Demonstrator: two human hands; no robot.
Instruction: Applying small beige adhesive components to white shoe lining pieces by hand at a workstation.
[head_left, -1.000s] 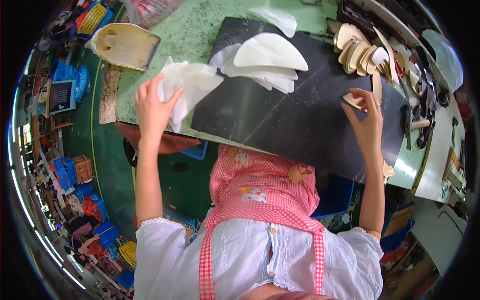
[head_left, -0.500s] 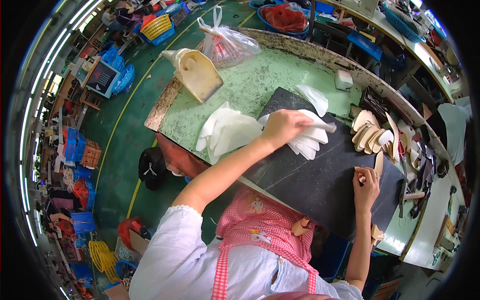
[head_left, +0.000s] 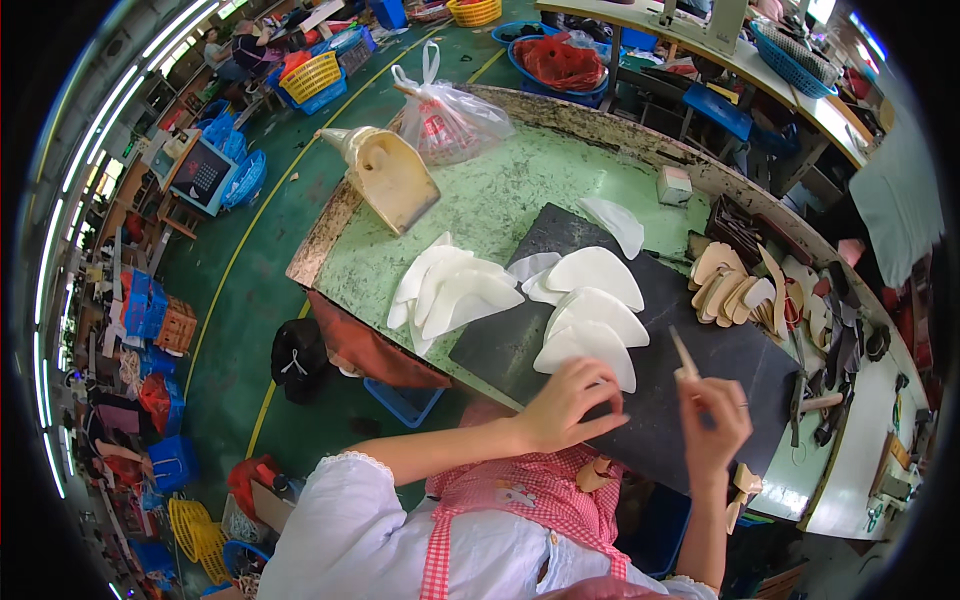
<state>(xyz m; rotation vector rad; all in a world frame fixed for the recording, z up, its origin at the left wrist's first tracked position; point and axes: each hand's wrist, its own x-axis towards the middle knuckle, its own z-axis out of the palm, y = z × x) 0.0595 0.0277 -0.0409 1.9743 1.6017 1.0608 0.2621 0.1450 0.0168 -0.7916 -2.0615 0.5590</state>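
On the dark board (head_left: 700,330) a column of white, curved, flat pieces (head_left: 595,315) lies fanned out and overlapping. Just at the near end of this column hovers my left hand (head_left: 575,408), fingers loosely bent and thumb apart, with nothing visible between them. My right hand (head_left: 712,425), slightly blurred, is raised over the right part of the board. Its fingers pinch a thin, pale, pointed piece (head_left: 684,352) that sticks up toward the far side; its exact kind is unclear. More white pieces (head_left: 455,290) are spread on the green tabletop (head_left: 490,190) left of the board.
Beige curved pieces (head_left: 730,288) are stacked at the right, beside a hammer (head_left: 822,401) and dark scraps. A dustpan-like cream scoop (head_left: 395,185) and a tied plastic bag (head_left: 450,120) stand at the far left. One white piece (head_left: 614,226) rests at the board's far edge.
My left hand has let go of a white piece and come nearer my body. My right hand has moved left, lifting the pale pointed piece off the board. The white pieces now lie in a column.
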